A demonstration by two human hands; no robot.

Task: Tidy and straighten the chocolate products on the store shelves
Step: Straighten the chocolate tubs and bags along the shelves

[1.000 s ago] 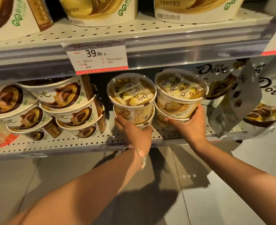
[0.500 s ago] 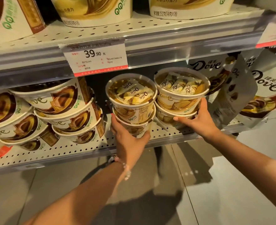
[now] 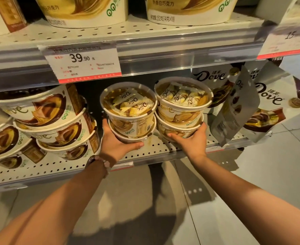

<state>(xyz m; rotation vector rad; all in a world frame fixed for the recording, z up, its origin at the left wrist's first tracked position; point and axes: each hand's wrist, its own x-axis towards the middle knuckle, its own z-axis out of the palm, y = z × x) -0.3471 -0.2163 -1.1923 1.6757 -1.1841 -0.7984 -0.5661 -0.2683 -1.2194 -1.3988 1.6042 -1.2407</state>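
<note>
Gripping two stacks of Dove tubs on the lower shelf [image 3: 156, 147], one stack per hand. Left hand [image 3: 116, 141] cupped under the bottom tub of the left stack [image 3: 128, 113], at 12 o'clock from the wrist, with the thumb wrapped along the tub's base and the other fingers hidden behind. Right hand [image 3: 192, 139] curled round the bottom tub of the right stack [image 3: 181, 106], at about 1 o'clock in the frame, thumb laid across its front, palm against its right flank. Two tubs counted in each stack, upper nested on lower, clear lids tilted toward the camera, wrapped chocolates visible inside. Both stacks touching side by side, bases at or just above the perforated shelf; contact with the shelf cannot be told.

Brown tubs [image 3: 45, 121] piled at 9 o'clock, leaning on their sides: about six or seven in sight, some cut off by the frame edge, so no exact count. Dove bags [image 3: 267, 103] standing at 3 o'clock, at least three, with one grey bag [image 3: 234, 110] hanging forward in front of them, just beside the right stack.

Upper shelf [image 3: 145, 32] at 12 o'clock carrying two large pale tubs [image 3: 189, 9] and part of a carton at 11 o'clock. Two price tags on its rail: one reading 39.90 [image 3: 83, 63], one at 2 o'clock [image 3: 285, 43], mostly blurred. Beaded bracelet [image 3: 101, 162] on the left wrist.
</note>
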